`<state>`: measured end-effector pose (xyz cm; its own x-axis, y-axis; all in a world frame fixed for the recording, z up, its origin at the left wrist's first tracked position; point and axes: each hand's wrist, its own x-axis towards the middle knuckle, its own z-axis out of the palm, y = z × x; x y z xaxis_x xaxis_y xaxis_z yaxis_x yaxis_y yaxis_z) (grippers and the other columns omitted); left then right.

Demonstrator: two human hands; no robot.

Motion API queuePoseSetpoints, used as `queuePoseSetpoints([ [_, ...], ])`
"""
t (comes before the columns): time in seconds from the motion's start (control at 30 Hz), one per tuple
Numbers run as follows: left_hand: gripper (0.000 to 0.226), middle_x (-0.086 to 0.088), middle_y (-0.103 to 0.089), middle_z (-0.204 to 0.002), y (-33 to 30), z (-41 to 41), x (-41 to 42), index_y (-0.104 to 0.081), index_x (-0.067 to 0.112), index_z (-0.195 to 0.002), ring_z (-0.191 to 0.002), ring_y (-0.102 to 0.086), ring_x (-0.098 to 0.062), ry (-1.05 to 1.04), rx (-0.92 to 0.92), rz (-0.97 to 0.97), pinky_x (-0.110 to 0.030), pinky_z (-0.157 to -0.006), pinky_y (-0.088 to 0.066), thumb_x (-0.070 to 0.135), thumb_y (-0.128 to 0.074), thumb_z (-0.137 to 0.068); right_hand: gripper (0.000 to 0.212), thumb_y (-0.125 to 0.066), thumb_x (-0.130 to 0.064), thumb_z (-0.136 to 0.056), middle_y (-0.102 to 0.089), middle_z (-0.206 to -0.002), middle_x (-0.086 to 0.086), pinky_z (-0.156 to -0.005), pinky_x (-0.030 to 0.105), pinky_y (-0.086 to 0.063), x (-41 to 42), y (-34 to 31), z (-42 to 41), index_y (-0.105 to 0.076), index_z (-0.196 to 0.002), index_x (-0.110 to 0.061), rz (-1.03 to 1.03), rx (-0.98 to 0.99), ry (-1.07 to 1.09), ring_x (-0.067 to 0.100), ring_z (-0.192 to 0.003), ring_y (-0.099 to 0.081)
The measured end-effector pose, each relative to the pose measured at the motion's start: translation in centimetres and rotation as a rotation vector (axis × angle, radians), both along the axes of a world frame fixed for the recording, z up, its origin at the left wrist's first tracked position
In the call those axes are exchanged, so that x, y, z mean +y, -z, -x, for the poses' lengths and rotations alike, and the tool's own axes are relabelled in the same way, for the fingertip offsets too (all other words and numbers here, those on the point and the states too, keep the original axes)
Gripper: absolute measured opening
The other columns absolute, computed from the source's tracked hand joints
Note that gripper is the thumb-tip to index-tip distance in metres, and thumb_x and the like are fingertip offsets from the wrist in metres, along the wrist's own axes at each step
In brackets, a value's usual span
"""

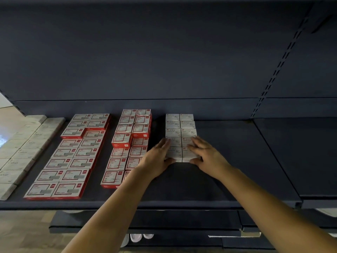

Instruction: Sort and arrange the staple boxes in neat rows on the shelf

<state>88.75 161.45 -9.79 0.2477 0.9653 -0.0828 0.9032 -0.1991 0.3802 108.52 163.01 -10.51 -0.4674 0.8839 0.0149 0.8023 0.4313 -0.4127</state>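
White boxes [181, 136] in two rows — left grip [158, 155], right grip [204, 152] flanking them, fingers spread, pressing

Left hand [158, 155], right hand [205, 152] flank white box block [180, 132] on shelf [228, 161] — fingers straight, pressing sides.

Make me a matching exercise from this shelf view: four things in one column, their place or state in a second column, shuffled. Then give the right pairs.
Column one:
1. white paper clip boxes
2. wide red-and-white boxes
3. pale staples boxes
4. white shoes

Column two:
A. on the floor under the lowest shelf
B. far left end of the shelf
C. between both hands, left hand and right hand
D. double column just right of the pale boxes

Pairs: 1-C, 2-D, 3-B, 4-A
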Motion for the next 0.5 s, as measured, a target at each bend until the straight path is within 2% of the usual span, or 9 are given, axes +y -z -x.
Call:
queuePoseSetpoints([
  [0.1,0.066,-0.008,0.000,-0.157,0.4,-0.6,0.1,-0.010,0.014,-0.149,-0.136,-0.031,-0.029,-0.016,0.039,0.027,-0.032,-0.110,-0.029,0.027,-0.047,-0.097,0.054,-0.057,-0.018,-0.091,-0.015,-0.155,-0.001,-0.114,0.021,-0.005,0.0,0.5,0.2,-0.035,-0.141,-0.017,-0.020,0.048,0.014,0.011,-0.143,-0.006],
  [0.2,0.069,-0.009,-0.001,-0.157,0.5,-0.6,0.0,-0.005,0.015,-0.150,-0.136,-0.032,-0.030,-0.032,-0.008,0.034,-0.033,-0.108,-0.031,0.026,-0.048,-0.096,0.054,-0.058,-0.020,-0.091,-0.017,-0.154,-0.003,-0.114,0.022,-0.006,0.1,0.8,0.1,-0.037,-0.141,-0.020,-0.045,0.025,-0.004,0.011,-0.143,-0.007],
  [0.27,0.084,-0.008,-0.009,-0.157,0.2,-0.4,0.1,0.002,0.016,-0.149,-0.137,-0.030,-0.027,-0.037,-0.148,0.051,-0.032,-0.109,-0.030,0.025,-0.057,-0.091,0.061,-0.063,-0.025,-0.087,-0.017,-0.154,-0.005,-0.114,0.022,-0.007,0.1,0.6,0.0,-0.035,-0.142,-0.022,0.056,0.115,0.013,0.009,-0.142,-0.008],
  [0.33,0.097,-0.003,-0.017,-0.155,-0.6,-0.5,0.3,0.008,0.017,-0.149,-0.138,-0.026,-0.020,-0.077,-0.350,0.100,-0.024,-0.106,-0.025,0.027,-0.065,-0.086,0.070,-0.066,-0.031,-0.084,-0.018,-0.150,-0.014,-0.113,0.023,-0.014,0.0,0.2,0.3,-0.031,-0.144,-0.022,0.188,0.368,0.119,0.002,-0.137,-0.014],
  [0.4,0.092,0.001,-0.021,-0.153,-1.3,-0.9,1.0,0.006,0.018,-0.149,-0.139,-0.023,-0.016,-0.179,-0.533,0.142,-0.020,-0.101,-0.022,0.029,-0.062,-0.089,0.069,-0.059,-0.037,-0.088,-0.019,-0.145,-0.018,-0.110,0.020,-0.017,0.3,-0.4,0.9,-0.025,-0.146,-0.021,0.242,0.515,0.260,0.000,-0.134,-0.017],
  [0.43,0.085,0.001,-0.021,-0.153,-1.5,-1.2,1.7,0.004,0.018,-0.149,-0.139,-0.022,-0.017,-0.235,-0.588,0.143,-0.021,-0.103,-0.022,0.029,-0.057,-0.091,0.068,-0.054,-0.040,-0.091,-0.020,-0.149,-0.013,-0.112,0.023,-0.017,0.7,-0.6,1.4,-0.022,-0.147,-0.019,0.248,0.532,0.316,0.004,-0.138,-0.017],
  [0.5,0.077,-0.004,-0.019,-0.155,-1.4,-1.6,3.3,0.002,0.019,-0.150,-0.139,-0.024,-0.023,-0.327,-0.584,0.145,-0.032,-0.109,-0.026,0.029,-0.050,-0.094,0.066,-0.047,-0.038,-0.095,-0.016,-0.154,-0.003,-0.113,0.026,-0.012,1.9,-1.2,2.1,-0.016,-0.148,-0.016,0.273,0.517,0.392,0.012,-0.142,-0.012],
])
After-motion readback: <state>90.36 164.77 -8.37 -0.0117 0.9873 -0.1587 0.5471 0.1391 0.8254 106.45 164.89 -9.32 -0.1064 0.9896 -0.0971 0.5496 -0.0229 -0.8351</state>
